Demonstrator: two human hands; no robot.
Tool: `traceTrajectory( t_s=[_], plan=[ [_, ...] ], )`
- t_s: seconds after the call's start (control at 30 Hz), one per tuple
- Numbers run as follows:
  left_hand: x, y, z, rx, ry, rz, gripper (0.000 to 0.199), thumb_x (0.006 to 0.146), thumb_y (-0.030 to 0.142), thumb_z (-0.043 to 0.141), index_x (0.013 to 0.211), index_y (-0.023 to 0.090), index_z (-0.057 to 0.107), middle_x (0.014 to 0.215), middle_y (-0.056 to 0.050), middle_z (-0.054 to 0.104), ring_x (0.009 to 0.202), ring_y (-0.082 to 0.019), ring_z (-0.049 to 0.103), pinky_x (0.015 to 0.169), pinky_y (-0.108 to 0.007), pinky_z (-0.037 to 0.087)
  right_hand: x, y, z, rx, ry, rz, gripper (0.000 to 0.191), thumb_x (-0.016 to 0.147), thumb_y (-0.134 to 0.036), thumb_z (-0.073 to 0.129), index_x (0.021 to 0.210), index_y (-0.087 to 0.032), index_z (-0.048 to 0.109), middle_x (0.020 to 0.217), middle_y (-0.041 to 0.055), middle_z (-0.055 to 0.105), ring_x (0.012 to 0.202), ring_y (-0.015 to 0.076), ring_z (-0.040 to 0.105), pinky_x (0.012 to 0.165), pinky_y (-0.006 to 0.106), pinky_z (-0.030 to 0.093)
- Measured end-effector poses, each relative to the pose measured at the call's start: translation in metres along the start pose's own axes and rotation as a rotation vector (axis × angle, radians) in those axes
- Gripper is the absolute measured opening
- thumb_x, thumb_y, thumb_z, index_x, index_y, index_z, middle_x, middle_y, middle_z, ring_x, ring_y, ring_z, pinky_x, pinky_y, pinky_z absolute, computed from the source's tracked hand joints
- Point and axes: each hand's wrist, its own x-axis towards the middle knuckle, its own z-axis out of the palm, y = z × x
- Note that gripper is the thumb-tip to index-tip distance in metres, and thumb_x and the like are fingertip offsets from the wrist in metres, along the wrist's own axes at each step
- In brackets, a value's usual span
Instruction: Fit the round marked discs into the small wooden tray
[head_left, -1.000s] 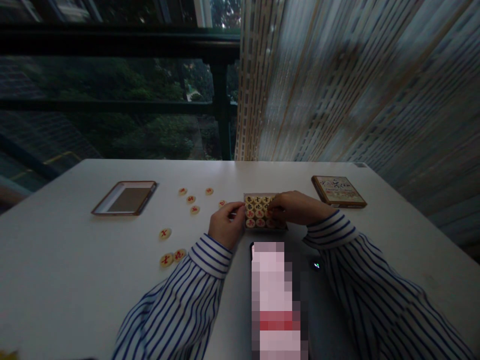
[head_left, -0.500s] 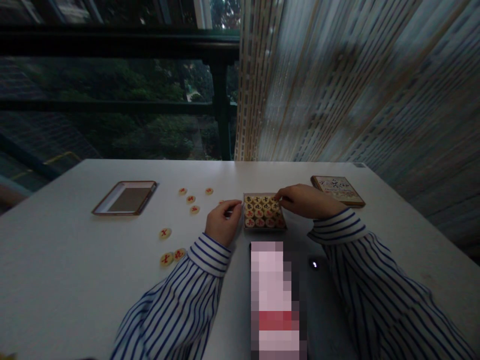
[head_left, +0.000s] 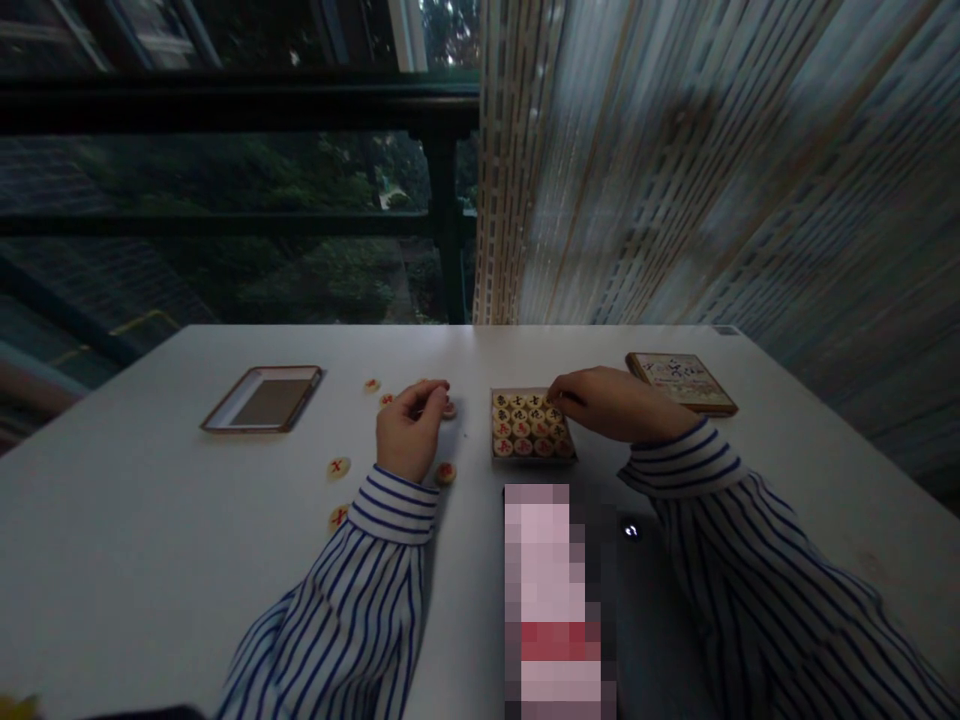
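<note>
A small box (head_left: 534, 460) at the middle of the table holds rows of round wooden pieces with black and red characters. My right hand (head_left: 619, 403) is at its back right corner, fingers pinched over a piece there; what they hold is hidden. Left of the box, my left hand (head_left: 409, 430) is above the table with fingertips drawn together, and I cannot make out anything between them. One loose piece (head_left: 448, 410) lies just beyond its thumb and another (head_left: 445, 473) beside its wrist. More red-marked pieces (head_left: 338, 467) lie to the left.
A rimmed tray-like lid (head_left: 262, 400) lies at the left of the white table (head_left: 150, 520). A flat decorated box lid (head_left: 686, 382) lies at the right. A dark device with a pixelated area (head_left: 551, 600) is at the near middle. Behind are a railing and a curtain.
My left hand has moved left, away from the box, uncovering loose pieces beside it. My right hand stays at the box's back right corner. The view has shifted slightly.
</note>
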Motion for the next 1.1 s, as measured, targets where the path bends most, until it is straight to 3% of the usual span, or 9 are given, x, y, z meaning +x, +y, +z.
traceTrajectory(
  t_s=[0.43,0.7,0.9,1.1],
  plan=[
    [-0.002,0.001,-0.001,0.018,0.015,0.040,0.025,0.072,0.032,0.058,0.085,0.012,0.066,0.085,-0.007,0.068,0.075,-0.015,0.063,0.070,-0.029,0.052,0.000,-0.013,-0.001,-0.043,0.119,-0.110,0.029,0.086,-0.026,0.036,0.099,-0.020,0.061,0.093,0.0058,0.067,0.085,0.0193,0.059,0.069,0.028,0.039],
    [-0.030,0.005,0.000,0.221,-0.210,0.138,0.023,0.076,0.028,0.055,0.091,0.015,0.065,0.092,-0.007,0.067,0.082,-0.016,0.062,0.074,-0.028,0.050,-0.001,-0.017,0.000,-0.038,0.151,-0.135,0.029,0.085,-0.027,0.037,0.101,-0.021,0.061,0.093,0.0053,0.067,0.085,0.0194,0.060,0.071,0.029,0.041],
    [-0.050,0.009,-0.014,0.372,-0.346,0.227,0.019,0.077,0.024,0.053,0.092,0.017,0.064,0.090,-0.005,0.066,0.079,-0.015,0.060,0.070,-0.028,0.050,0.000,-0.018,0.003,-0.045,0.140,-0.122,0.031,0.085,-0.027,0.037,0.103,-0.021,0.062,0.095,0.0059,0.067,0.086,0.0203,0.061,0.072,0.030,0.042],
    [-0.066,0.010,-0.030,0.478,-0.401,0.292,0.019,0.078,0.022,0.053,0.092,0.015,0.062,0.087,-0.007,0.066,0.077,-0.016,0.060,0.074,-0.031,0.049,-0.001,-0.024,0.003,-0.044,0.141,-0.136,0.032,0.084,-0.026,0.038,0.103,-0.020,0.062,0.096,0.0061,0.067,0.086,0.0204,0.061,0.071,0.030,0.043]
  ],
)
